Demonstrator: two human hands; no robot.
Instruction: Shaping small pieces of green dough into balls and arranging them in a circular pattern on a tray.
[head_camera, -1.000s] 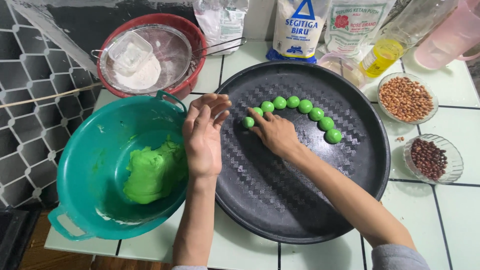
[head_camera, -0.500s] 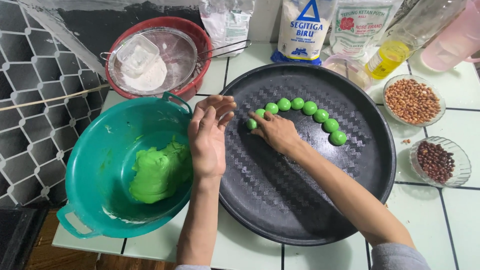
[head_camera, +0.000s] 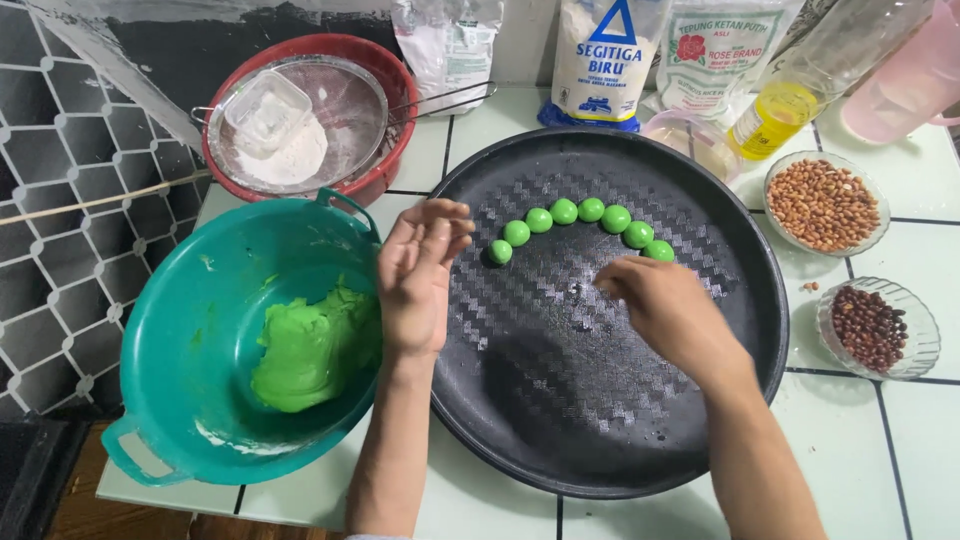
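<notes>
A curved row of several small green dough balls (head_camera: 578, 224) lies on the far part of a round black tray (head_camera: 560, 420). My right hand (head_camera: 672, 315) hovers over the tray just below the row's right end, fingers curled downward, nothing visible in it. My left hand (head_camera: 418, 272) is held flat and empty, fingers together, over the gap between the tray and a teal bowl (head_camera: 190, 330). A lump of green dough (head_camera: 310, 350) sits in that bowl.
A red bowl (head_camera: 385, 70) with a sieve, flour and a clear tub stands at the back left. Flour bags (head_camera: 610, 60), an oil bottle (head_camera: 790, 95), a pink jug (head_camera: 905, 80), a peanut dish (head_camera: 822, 203) and a dark bean dish (head_camera: 872, 327) line the back and right.
My right hand has pulled back from the left end of the row toward the tray's middle right, leaving a ball there. My left hand has hardly moved.
</notes>
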